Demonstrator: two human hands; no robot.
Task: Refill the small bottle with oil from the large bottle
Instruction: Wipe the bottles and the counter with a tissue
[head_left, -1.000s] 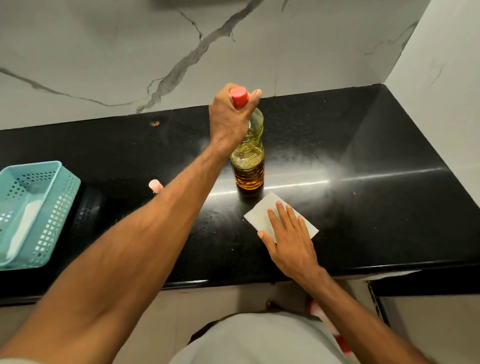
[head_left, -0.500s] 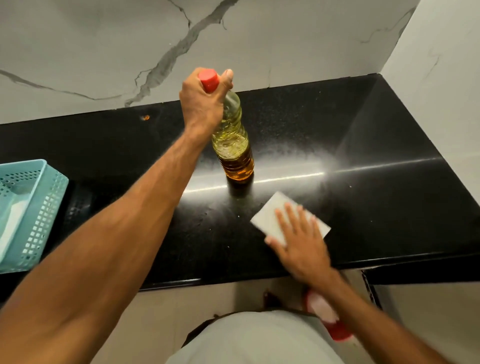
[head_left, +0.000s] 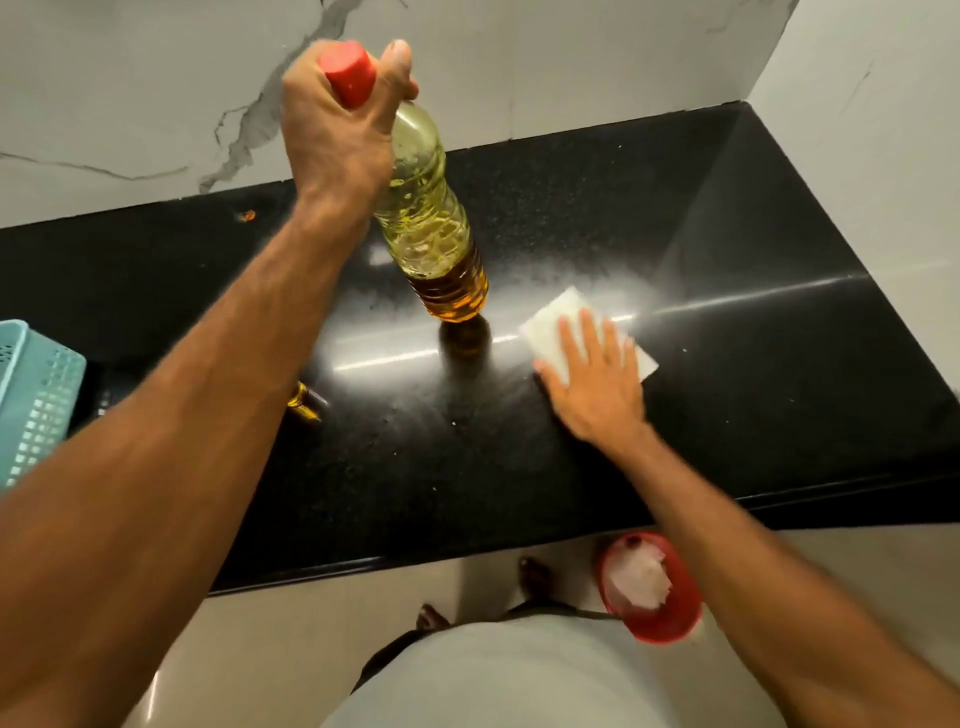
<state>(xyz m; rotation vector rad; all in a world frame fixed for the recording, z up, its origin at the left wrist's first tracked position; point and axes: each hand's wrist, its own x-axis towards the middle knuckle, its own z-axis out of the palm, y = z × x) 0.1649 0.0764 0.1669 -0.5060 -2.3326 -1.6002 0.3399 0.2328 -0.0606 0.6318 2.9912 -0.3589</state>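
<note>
Floor tile is showing nearest, pale, with a red bin (head_left: 652, 590) holding crumpled white paper at about 5 o'clock, below the tabletop (head_left: 753, 415) edge. Right hand (head_left: 597, 387) is lying flat at 3 o'clock of centre, fingers (head_left: 574, 338) straight, pressing a white tissue (head_left: 561, 322) onto the black stone. Small bottle (head_left: 304, 401) is sitting at 9 o'clock, mostly hidden behind the left forearm; only an amber sliver is showing, so its fill level cannot be told. Blue basket (head_left: 36, 395) is standing at the far 9 o'clock edge. Large bottle (head_left: 434, 228) is standing upright near centre, about a third full, with a reflection beneath its base. Left hand (head_left: 332, 130) is clenching round its neck at 12 o'clock, thumb against the red cap (head_left: 347, 73).

Judgement: pouring looks finished and cleanup is under way. To wipe well, the person is best keeping the bottle steady by the neck, clear of the tissue, and sweeping the tissue around the base where drips would gather.

Tabletop is glossy black with white glare streaks. Marble-veined wall (head_left: 156, 104) is rising behind, meeting a plain side wall at 1 o'clock.
</note>
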